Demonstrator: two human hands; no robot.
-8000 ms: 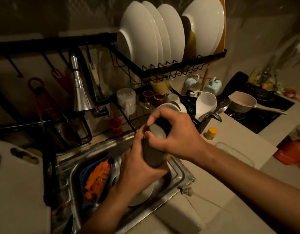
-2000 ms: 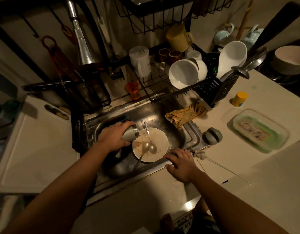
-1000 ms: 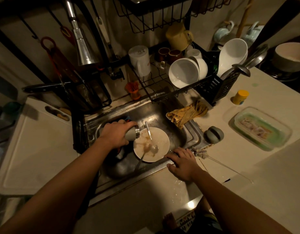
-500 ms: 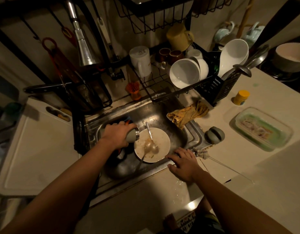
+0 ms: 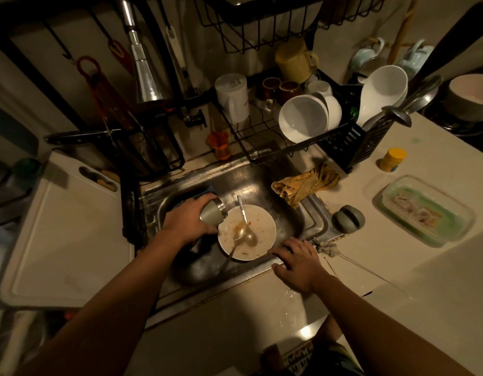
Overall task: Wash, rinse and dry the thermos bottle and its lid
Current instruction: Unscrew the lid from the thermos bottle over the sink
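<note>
The fingers [image 5: 196, 210] of the left hand [image 5: 187, 222] are curled around the thermos bottle [image 5: 213, 213] and hold it tilted over the sink [image 5: 262, 183], with its mouth above the rim of a dirty plate [image 5: 259, 221]. Two spoons [image 5: 245, 229] lie on this plate. The right hand [image 5: 298, 260] rests flat on the front edge of the sink, fingers spread and holding nothing. The grey lid [image 5: 348, 219] stands on the bench [image 5: 397, 253] at the sink's right corner, beside a yellow cloth [image 5: 305, 183].

Plate [image 5: 258, 226] lies in sink [image 5: 289, 213]; lid [image 5: 348, 220] on counter [image 5: 397, 240] right.
</note>
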